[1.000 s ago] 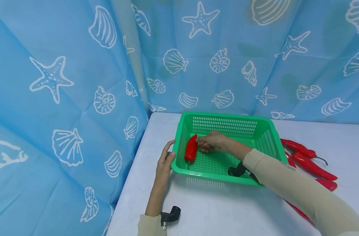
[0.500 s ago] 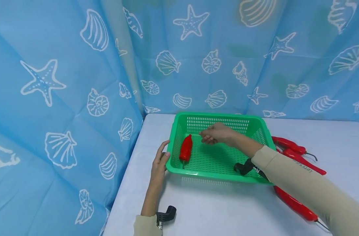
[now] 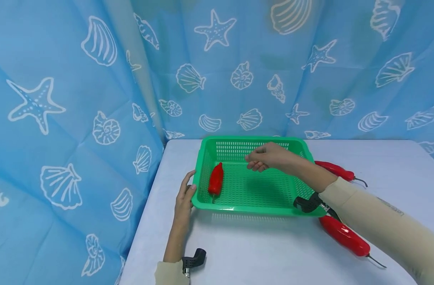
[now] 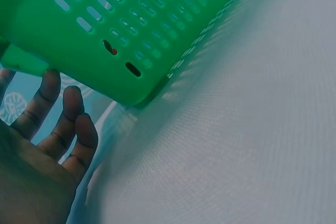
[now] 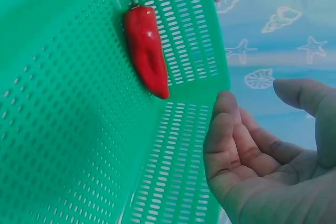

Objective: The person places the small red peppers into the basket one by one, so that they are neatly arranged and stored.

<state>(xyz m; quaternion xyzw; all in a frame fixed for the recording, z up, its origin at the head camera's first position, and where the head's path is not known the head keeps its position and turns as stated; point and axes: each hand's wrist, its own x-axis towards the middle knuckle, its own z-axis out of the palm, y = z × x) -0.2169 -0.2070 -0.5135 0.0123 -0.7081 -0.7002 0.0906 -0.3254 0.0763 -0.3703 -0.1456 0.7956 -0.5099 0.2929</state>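
A green perforated plastic basket (image 3: 259, 211) stands on the white table. One red pepper (image 3: 216, 180) lies along its left inner side, its stem toward the near rim; the right wrist view shows this pepper (image 5: 146, 51) in the basket corner. My left hand (image 3: 184, 198) touches the basket's left rim from outside with relaxed fingers. In the left wrist view, a fingertip of the left hand (image 4: 47, 145) meets the rim while other fingers are apart from it. Over the basket, my right hand (image 3: 268, 156) holds nothing, its fingers loosely bent and thumb apart.
To the basket's right, a red pepper (image 3: 334, 170) lies near the back, partly hidden by the right arm. Another red pepper (image 3: 345, 236) lies at the front right, its stem pointing outward. A blue seashell-patterned curtain (image 3: 238, 99) borders the table behind and at left.
My right hand has moved right and up, away from the pepper, which stays in the basket. The left hand remains at the rim. The view has shifted rightward.
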